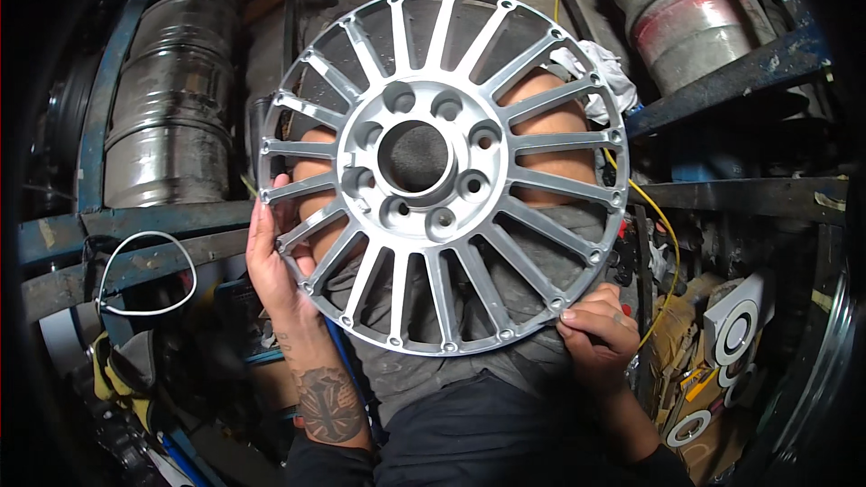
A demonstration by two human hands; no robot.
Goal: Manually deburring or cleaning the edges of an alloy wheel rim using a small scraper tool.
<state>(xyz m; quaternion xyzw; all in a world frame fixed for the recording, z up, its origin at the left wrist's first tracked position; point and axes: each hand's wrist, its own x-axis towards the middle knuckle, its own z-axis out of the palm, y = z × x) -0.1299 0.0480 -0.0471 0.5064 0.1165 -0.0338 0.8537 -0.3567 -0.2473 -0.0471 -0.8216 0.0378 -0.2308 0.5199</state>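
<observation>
A silver multi-spoke alloy wheel center [422, 97] is held up in front of me above my lap, its round hub opening facing up toward the view. Bolt holes ring the hub, and small holes sit at the spoke ends along the thin outer rim. My left hand [276, 257] supports the wheel at its lower left edge, some fingers hidden behind the spokes. At the lower right edge, my right hand [600, 329] grips the rim between thumb and curled fingers. My bare knees [550, 140] show through the gaps between the spokes.
Stacked metal wheel barrels stand at the left [171, 108] and upper right [695, 27] on blue metal racks [731, 81]. A yellow cable [669, 225] runs down the right side near a white cloth [595, 72]. Cardboard [663, 352] and abrasive-looking discs [738, 332] lie lower right.
</observation>
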